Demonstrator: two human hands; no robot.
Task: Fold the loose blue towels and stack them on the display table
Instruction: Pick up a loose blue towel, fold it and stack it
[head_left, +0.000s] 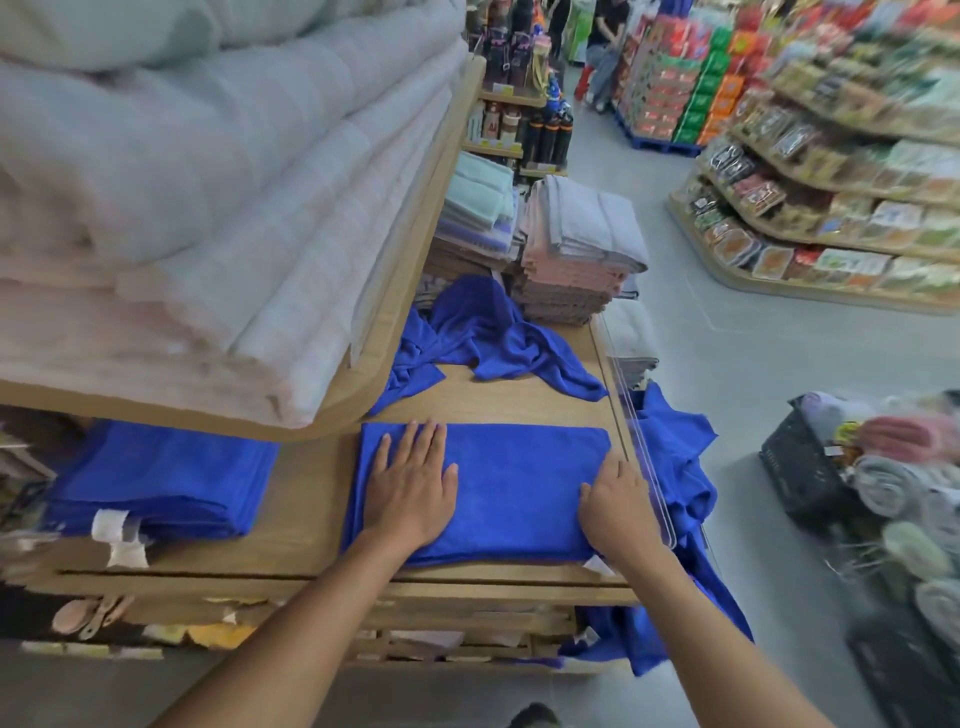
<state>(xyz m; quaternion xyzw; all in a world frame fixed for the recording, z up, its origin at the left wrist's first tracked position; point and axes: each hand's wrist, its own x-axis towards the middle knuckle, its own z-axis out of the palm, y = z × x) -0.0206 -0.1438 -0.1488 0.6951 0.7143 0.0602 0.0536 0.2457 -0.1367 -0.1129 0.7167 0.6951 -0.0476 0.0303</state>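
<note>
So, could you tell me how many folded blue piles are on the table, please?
2. One folded towel lies flat under the left hand and right hand; one stack sits left, beneath the upper shelf. Others may be hidden there.

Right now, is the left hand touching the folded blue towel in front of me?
Touching. The head view shows the left hand lying flat, fingers straight, on the folded blue towel, with no gap under the palm.

Nothing here can be read. The white tags (110, 525) on the blue stack (156, 478) at eight o'clock are too blurred to make out, and so is the print on the packets (831, 208) at two o'clock.
</note>
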